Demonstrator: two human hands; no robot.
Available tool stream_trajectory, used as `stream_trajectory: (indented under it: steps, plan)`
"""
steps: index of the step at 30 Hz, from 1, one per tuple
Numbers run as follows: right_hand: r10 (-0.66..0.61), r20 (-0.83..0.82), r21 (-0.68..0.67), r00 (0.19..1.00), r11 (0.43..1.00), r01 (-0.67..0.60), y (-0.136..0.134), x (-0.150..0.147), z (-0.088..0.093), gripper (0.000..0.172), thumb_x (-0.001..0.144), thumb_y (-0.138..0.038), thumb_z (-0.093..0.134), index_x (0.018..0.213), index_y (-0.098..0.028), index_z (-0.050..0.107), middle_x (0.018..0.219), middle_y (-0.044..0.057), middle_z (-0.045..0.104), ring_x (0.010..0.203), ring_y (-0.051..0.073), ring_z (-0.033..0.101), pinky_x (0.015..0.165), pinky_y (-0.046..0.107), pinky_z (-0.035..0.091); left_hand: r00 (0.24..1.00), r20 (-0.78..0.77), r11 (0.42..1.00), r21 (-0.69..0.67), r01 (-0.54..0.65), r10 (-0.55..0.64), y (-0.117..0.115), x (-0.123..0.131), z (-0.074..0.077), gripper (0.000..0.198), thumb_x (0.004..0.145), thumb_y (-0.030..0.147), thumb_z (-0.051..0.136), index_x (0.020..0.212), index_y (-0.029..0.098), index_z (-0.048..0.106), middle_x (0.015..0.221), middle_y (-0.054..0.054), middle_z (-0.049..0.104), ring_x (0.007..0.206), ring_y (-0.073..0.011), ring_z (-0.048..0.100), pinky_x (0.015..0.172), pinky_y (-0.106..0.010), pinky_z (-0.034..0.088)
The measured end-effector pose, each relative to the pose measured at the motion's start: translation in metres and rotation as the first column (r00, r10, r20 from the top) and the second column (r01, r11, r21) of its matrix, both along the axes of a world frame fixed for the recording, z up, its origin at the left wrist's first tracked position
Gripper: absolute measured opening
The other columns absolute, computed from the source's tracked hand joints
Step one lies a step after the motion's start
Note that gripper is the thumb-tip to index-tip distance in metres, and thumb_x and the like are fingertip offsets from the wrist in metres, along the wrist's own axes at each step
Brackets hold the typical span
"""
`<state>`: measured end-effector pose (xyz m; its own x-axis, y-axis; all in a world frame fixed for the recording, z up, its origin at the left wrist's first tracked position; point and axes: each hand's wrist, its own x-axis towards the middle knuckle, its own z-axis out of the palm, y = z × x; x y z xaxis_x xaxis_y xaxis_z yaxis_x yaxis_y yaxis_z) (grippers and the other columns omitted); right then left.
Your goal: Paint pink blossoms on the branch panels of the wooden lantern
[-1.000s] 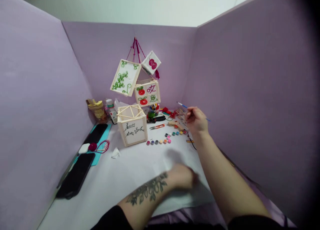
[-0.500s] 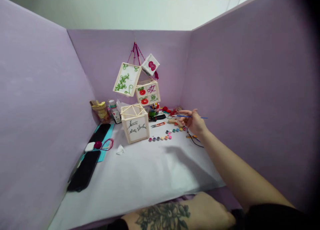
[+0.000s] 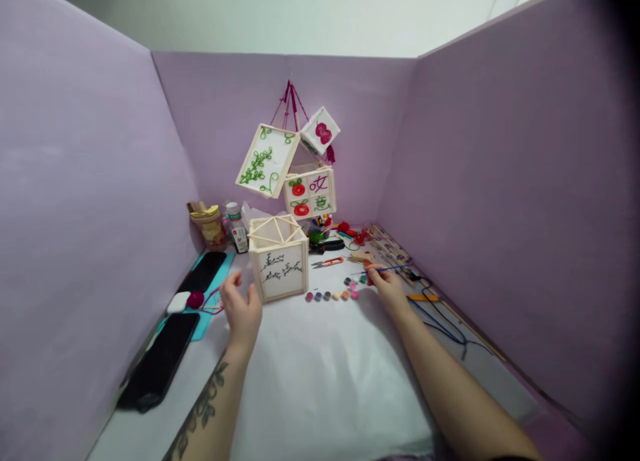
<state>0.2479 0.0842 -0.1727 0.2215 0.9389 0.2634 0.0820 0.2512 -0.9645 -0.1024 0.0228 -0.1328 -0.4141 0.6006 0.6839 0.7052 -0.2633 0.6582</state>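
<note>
My right hand [image 3: 384, 285] is closed on a thin blue paintbrush [image 3: 395, 269], held low over the row of small paint pots [image 3: 333, 294] on the white table [image 3: 320, 374]. My left hand [image 3: 241, 309] is raised just left of the wooden stick lantern box [image 3: 279, 257] with black branch drawings, fingers apart and holding nothing. A crumpled white tissue is hidden behind that hand.
Painted panels [image 3: 293, 171] hang on red cords at the back wall. Scissors [image 3: 327, 262], a glue bottle [image 3: 239, 229], a jar [image 3: 209, 225], wooden sticks [image 3: 393, 247] and cables [image 3: 440, 317] lie behind and to the right. Two black phones [image 3: 160, 357] and a red yarn ball [image 3: 195, 299] lie left. Purple partitions enclose the desk.
My right hand has brought the paintbrush down from the air to the paint pots. My left hand has risen from the table's near edge to beside the lantern box.
</note>
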Motion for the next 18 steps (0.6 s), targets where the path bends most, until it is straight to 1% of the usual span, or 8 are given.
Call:
stream_trajectory:
  steps: [2,3,5,7,9,11,15,18]
  plan:
    - [-0.007,0.044,-0.004,0.999,1.000,0.007,-0.001,0.008,-0.002,0.047,0.071,-0.063,0.069,0.084,-0.018,0.066,0.064,0.001,0.063,0.058,0.016,0.057,0.055,0.029,0.047,1.000,-0.007,0.996,-0.086,-0.029,0.029,0.007,-0.013,-0.015,0.046,0.080,0.022,0.053,0.125,0.013,0.048,0.120,-0.019,0.053,0.106,-0.0304,0.057,0.098,-0.054,0.047]
    - [-0.003,0.067,-0.009,0.998,1.000,0.003,-0.002,0.012,-0.002,0.045,0.070,-0.061,0.069,0.084,-0.019,0.066,0.065,0.001,0.063,0.058,0.016,0.057,0.056,0.029,0.047,0.997,-0.072,0.978,-0.207,-0.039,0.025,0.009,-0.018,-0.021,0.051,0.078,0.023,0.056,0.127,0.012,0.048,0.124,-0.020,0.051,0.110,-0.0315,0.057,0.101,-0.053,0.046]
    - [0.015,0.110,-0.024,0.994,1.000,-0.012,-0.002,0.019,-0.001,0.040,0.069,-0.057,0.071,0.082,-0.020,0.065,0.064,0.001,0.063,0.056,0.016,0.056,0.054,0.029,0.046,0.982,-0.188,0.916,-0.397,-0.063,-0.014,0.013,-0.025,-0.030,0.057,0.075,0.025,0.061,0.128,0.006,0.050,0.128,-0.024,0.051,0.116,-0.0336,0.057,0.104,-0.050,0.046]
    - [0.032,0.139,-0.038,0.990,0.999,-0.027,-0.002,0.022,-0.001,0.037,0.070,-0.054,0.071,0.081,-0.020,0.063,0.063,0.001,0.062,0.054,0.015,0.054,0.053,0.028,0.045,0.967,-0.249,0.865,-0.497,-0.072,-0.063,0.015,-0.030,-0.034,0.059,0.074,0.029,0.063,0.125,0.003,0.054,0.124,-0.024,0.057,0.111,-0.0342,0.061,0.102,-0.048,0.048]
    - [0.044,0.155,-0.048,0.987,0.998,-0.037,-0.002,0.021,-0.001,0.035,0.072,-0.054,0.068,0.082,-0.021,0.061,0.064,0.001,0.062,0.053,0.015,0.053,0.052,0.028,0.044,0.960,-0.262,0.843,-0.535,-0.062,-0.096,0.016,-0.033,-0.035,0.055,0.074,0.032,0.063,0.121,0.003,0.060,0.115,-0.022,0.065,0.100,-0.0334,0.065,0.095,-0.047,0.052]
    - [0.051,0.163,-0.055,0.985,0.998,-0.042,-0.002,0.018,-0.002,0.034,0.075,-0.054,0.065,0.084,-0.021,0.059,0.065,0.001,0.062,0.053,0.015,0.053,0.052,0.028,0.044,0.951,-0.281,0.821,-0.568,-0.060,-0.125,0.017,-0.033,-0.032,0.048,0.076,0.035,0.060,0.113,0.005,0.066,0.108,-0.020,0.070,0.094,-0.0334,0.067,0.090,-0.047,0.053]
    - [0.038,0.188,-0.054,0.982,0.998,-0.028,-0.005,0.011,-0.002,0.027,0.074,-0.046,0.067,0.080,-0.022,0.056,0.064,-0.002,0.059,0.055,0.013,0.052,0.054,0.026,0.041,0.924,-0.343,0.795,-0.601,-0.078,-0.168,0.013,-0.031,-0.024,0.040,0.080,0.041,0.055,0.097,0.010,0.074,0.099,-0.019,0.075,0.098,-0.0370,0.065,0.093,-0.048,0.050]
    - [0.006,0.166,-0.039,0.986,0.999,0.000,-0.009,0.008,0.000,0.022,0.073,-0.039,0.068,0.074,-0.022,0.054,0.060,-0.004,0.055,0.053,0.011,0.048,0.052,0.025,0.038,0.902,-0.388,0.785,-0.611,-0.099,-0.189,0.009,-0.027,-0.018,0.039,0.083,0.045,0.054,0.093,0.014,0.076,0.098,-0.017,0.075,0.100,-0.0370,0.063,0.095,-0.047,0.047]
